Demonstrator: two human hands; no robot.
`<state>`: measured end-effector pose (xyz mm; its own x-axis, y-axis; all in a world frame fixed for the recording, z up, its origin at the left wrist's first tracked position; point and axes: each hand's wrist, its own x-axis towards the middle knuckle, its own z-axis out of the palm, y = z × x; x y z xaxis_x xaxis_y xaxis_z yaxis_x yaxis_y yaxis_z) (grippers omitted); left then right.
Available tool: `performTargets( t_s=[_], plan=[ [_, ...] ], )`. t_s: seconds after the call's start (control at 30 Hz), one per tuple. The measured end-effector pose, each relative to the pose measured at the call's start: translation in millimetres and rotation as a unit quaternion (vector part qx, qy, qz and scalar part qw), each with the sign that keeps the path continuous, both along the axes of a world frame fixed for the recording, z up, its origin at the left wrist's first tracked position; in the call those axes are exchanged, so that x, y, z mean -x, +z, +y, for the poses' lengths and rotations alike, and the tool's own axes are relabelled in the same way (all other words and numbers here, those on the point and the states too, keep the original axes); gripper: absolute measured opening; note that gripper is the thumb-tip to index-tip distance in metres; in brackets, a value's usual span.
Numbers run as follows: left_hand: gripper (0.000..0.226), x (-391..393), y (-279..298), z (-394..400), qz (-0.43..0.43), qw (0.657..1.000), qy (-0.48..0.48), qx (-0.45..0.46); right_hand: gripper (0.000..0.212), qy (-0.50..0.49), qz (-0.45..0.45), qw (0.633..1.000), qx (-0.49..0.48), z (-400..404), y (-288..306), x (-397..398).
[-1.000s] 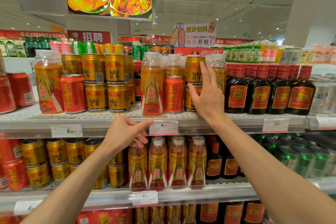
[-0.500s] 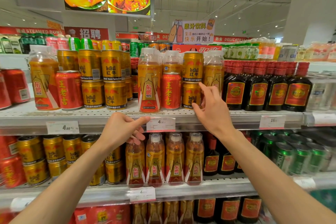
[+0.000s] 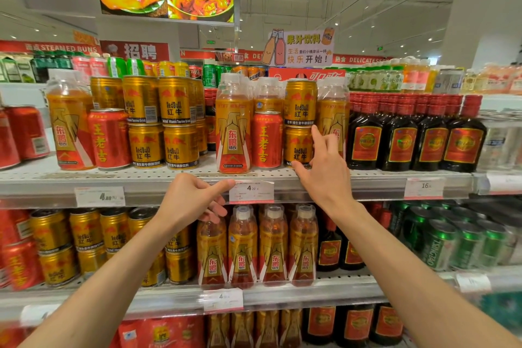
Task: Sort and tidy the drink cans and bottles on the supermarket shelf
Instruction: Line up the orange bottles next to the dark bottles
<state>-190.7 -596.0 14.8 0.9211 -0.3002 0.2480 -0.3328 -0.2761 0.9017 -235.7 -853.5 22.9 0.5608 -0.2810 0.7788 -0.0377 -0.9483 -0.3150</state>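
On the upper shelf (image 3: 158,176) two gold Red Bull cans stand stacked, the upper can (image 3: 300,103) on the lower can (image 3: 295,147). To their left are a red can (image 3: 267,140) and an orange bottle (image 3: 233,127); another orange bottle (image 3: 333,109) stands to their right. My right hand (image 3: 324,169) is at the lower gold can, thumb at its base, index finger straight up along its right edge, not closed round it. My left hand (image 3: 192,200) hangs loosely curled below the shelf edge, holding nothing, thumb by a price tag (image 3: 251,192).
Dark bottles with red caps (image 3: 404,135) fill the shelf to the right. Further left stand stacked gold cans (image 3: 158,121), a red can (image 3: 108,138) and an orange bottle (image 3: 69,121). The lower shelf holds orange bottles (image 3: 257,246), gold cans (image 3: 84,240) and green cans (image 3: 466,243).
My right hand has dropped from the upper gold can down to the lower one. My left hand has stayed by the price tag.
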Motion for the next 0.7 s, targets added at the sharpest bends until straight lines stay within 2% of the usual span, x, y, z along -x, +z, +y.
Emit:
performTargets(
  t_s=[0.17,0.27,0.47,0.7],
  plan=[
    [0.053,-1,-1,1,-0.006,1.0,0.0,-0.004,0.071,0.02,-0.033,0.999,0.007,-2,-2,7],
    [0.054,-2,-1,0,-0.002,1.0,0.003,0.003,0.062,-0.018,-0.088,0.996,-0.011,-11,1,13],
    [0.055,-2,-2,-1,0.008,1.0,0.003,0.017,0.073,-0.099,-0.074,0.991,-0.045,-24,4,9],
    [0.053,-2,-3,-1,-0.001,1.0,0.003,0.012,0.072,-0.084,-0.078,0.991,-0.065,-25,5,4]
  ],
)
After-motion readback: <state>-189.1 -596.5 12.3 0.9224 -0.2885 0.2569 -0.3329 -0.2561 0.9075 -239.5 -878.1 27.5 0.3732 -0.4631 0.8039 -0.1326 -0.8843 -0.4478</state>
